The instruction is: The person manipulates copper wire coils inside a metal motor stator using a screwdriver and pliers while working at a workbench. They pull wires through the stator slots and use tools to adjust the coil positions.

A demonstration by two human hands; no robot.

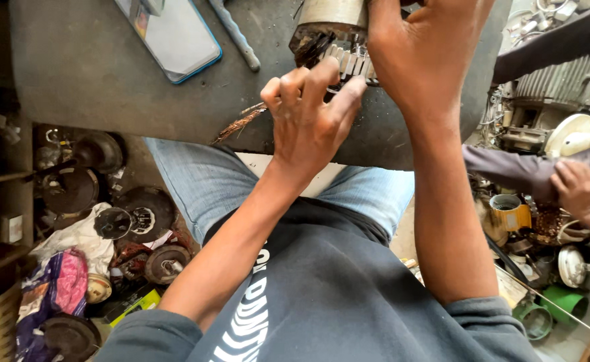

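Note:
A motor stator with pale slot liners stands on the dark workbench near its front edge. My right hand is clamped over the stator's right side. My left hand has its fingers curled against the lower rim, pinching something thin at the slots; what it pinches is too small to tell. A bundle of reddish copper wire trails out to the left of that hand across the bench edge.
A phone in a blue case and a grey tool handle lie on the bench at the back left. Fan motor parts and bags cover the floor at left. Another person's hand works among motor parts at right.

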